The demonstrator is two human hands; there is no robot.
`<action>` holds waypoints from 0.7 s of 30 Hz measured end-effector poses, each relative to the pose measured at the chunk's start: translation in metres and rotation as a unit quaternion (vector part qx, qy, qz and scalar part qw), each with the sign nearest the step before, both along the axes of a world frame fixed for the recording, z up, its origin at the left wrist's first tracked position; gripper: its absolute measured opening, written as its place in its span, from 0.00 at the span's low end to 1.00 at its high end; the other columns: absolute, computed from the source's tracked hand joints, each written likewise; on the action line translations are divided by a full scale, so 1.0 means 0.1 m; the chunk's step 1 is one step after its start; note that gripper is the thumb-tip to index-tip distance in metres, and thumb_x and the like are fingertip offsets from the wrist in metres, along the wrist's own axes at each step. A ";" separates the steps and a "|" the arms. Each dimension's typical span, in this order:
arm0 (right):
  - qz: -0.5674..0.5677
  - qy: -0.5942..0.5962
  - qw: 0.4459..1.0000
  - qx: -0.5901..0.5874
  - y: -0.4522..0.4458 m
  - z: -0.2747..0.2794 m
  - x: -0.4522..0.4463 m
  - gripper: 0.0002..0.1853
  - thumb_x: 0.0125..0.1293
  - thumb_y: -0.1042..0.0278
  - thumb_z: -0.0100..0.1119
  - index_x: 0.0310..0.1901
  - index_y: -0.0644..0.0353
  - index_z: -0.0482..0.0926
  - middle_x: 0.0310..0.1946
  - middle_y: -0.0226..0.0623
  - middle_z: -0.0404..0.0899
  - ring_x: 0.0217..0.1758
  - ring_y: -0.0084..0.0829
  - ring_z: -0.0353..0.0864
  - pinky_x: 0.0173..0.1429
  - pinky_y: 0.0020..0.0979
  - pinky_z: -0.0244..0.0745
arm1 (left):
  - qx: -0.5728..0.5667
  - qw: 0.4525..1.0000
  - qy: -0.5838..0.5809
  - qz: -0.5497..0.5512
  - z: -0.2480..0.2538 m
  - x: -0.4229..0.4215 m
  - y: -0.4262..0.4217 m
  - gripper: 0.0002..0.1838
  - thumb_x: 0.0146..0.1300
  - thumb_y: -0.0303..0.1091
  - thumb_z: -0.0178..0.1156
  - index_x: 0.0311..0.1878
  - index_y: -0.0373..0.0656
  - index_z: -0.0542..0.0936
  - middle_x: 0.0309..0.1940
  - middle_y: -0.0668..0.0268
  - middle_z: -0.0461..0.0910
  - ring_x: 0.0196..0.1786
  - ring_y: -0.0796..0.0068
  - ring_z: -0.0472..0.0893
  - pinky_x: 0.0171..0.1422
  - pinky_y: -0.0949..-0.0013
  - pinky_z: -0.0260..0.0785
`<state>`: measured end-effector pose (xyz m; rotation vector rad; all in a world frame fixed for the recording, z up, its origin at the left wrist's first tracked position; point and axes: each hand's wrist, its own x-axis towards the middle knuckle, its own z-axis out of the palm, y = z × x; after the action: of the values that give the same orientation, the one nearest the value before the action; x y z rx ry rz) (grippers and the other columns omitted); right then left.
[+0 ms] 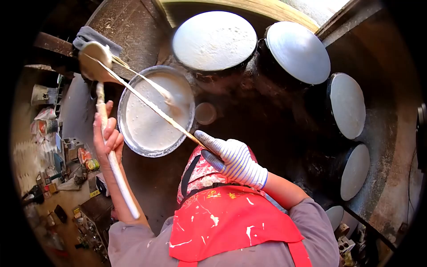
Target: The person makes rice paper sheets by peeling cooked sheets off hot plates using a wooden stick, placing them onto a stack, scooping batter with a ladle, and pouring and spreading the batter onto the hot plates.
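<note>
My bare left hand [109, 135] is closed around the long, batter-smeared handle of a ladle [94, 60]. The ladle's round bowl is raised beyond the far left rim of a wide metal basin [191, 116] of creamy white batter [153, 115]. In my right hand [235, 160], which wears a striped knit glove, is a thin wooden stick [155, 107] coated in batter. It slants across the basin, its far end over the ladle's bowl. A second pale strand or stick [149, 80] runs from near the ladle to the batter; I cannot tell which.
Several round griddles covered in white, such as the back one [215, 41] and the right one [348, 106], curve around the back and right. A grey cloth [95, 38] lies behind the ladle. A small round lid-like disc [206, 113] sits right of the basin. Clutter covers the left floor.
</note>
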<state>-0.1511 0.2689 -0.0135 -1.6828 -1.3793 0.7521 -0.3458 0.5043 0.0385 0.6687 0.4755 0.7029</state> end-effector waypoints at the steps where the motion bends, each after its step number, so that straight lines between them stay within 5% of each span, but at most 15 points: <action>1: -0.011 0.007 0.998 0.060 -0.01 0.02 0.01 0.25 0.58 0.70 0.53 0.59 0.53 0.65 0.27 0.48 0.76 0.25 0.47 0.75 0.29 0.36 0.70 | 0.057 0.998 0.021 0.017 0.08 0.04 -0.05 0.22 0.70 0.40 0.39 0.60 0.34 0.57 0.14 0.75 0.58 0.07 0.91 0.56 0.10 0.85 0.51; 5: -0.066 0.018 0.998 0.016 -0.01 -0.14 -0.05 0.24 0.59 0.71 0.54 0.58 0.55 0.67 0.25 0.50 0.75 0.25 0.47 0.76 0.30 0.36 0.70 | -0.003 0.982 0.179 0.057 -0.52 0.07 0.03 0.21 0.69 0.40 0.40 0.60 0.38 0.58 0.15 0.74 0.58 0.09 0.90 0.56 0.09 0.83 0.49; 8: -0.057 0.002 0.998 -0.034 0.08 -0.05 -0.06 0.23 0.59 0.69 0.54 0.58 0.55 0.67 0.25 0.50 0.75 0.27 0.47 0.77 0.31 0.35 0.71 | -0.053 0.933 0.351 0.053 -1.47 -0.07 0.29 0.16 0.64 0.41 0.51 0.48 0.39 0.71 0.17 0.70 0.63 0.10 0.85 0.58 0.13 0.81 0.50; 15: -0.064 -0.015 0.994 -0.090 0.29 -0.19 -0.10 0.23 0.59 0.68 0.55 0.58 0.52 0.68 0.26 0.48 0.76 0.27 0.43 0.79 0.32 0.32 0.72 | -0.027 0.948 0.307 0.081 -1.30 -0.50 0.11 0.18 0.63 0.43 0.53 0.49 0.41 0.72 0.16 0.71 0.63 0.09 0.84 0.58 0.13 0.79 0.49; 19: -0.032 0.041 0.991 -0.123 0.35 -0.31 -0.22 0.23 0.60 0.70 0.54 0.59 0.53 0.67 0.30 0.47 0.77 0.31 0.39 0.79 0.37 0.27 0.72 | -0.210 0.931 0.288 0.080 -1.77 -0.62 0.16 0.15 0.65 0.41 0.49 0.49 0.43 0.69 0.16 0.73 0.60 0.09 0.87 0.56 0.13 0.81 0.47; 21: -0.041 0.046 0.995 -0.080 0.29 -0.35 -0.23 0.23 0.63 0.66 0.50 0.61 0.50 0.65 0.29 0.49 0.77 0.28 0.43 0.78 0.33 0.34 0.72 | -0.175 0.938 0.295 0.040 -1.77 -0.61 0.04 0.15 0.65 0.41 0.49 0.50 0.42 0.69 0.16 0.73 0.60 0.09 0.86 0.56 0.13 0.81 0.47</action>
<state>-0.1739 0.2974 -0.0483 -1.7925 -1.2064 0.9015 -0.4070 0.5080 -0.1389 0.5152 1.1596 0.4641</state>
